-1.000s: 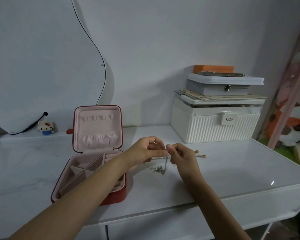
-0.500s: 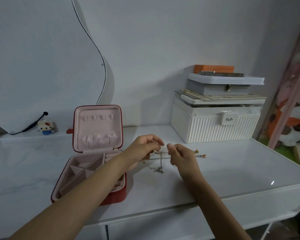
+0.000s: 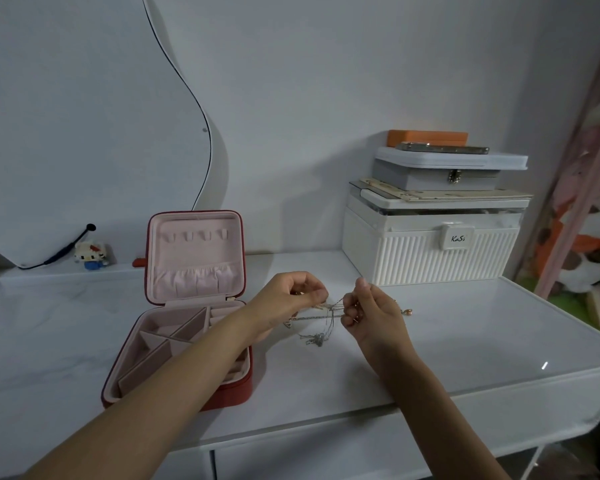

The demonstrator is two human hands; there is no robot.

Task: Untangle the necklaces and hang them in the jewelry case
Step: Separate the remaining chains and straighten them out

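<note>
Pinching necklaces (image 3: 326, 311) w/ both hands

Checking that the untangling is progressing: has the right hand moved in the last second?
Yes. The right hand has drawn slightly rightward toward the white ribbed box, widening its gap from the left hand.

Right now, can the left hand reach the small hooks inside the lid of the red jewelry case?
Probably yes. The jewelry case stands open beside the left hand, its hooks are uncovered, and nothing lies between them. But that hand pinches the tangled necklaces together with the right hand.
</note>
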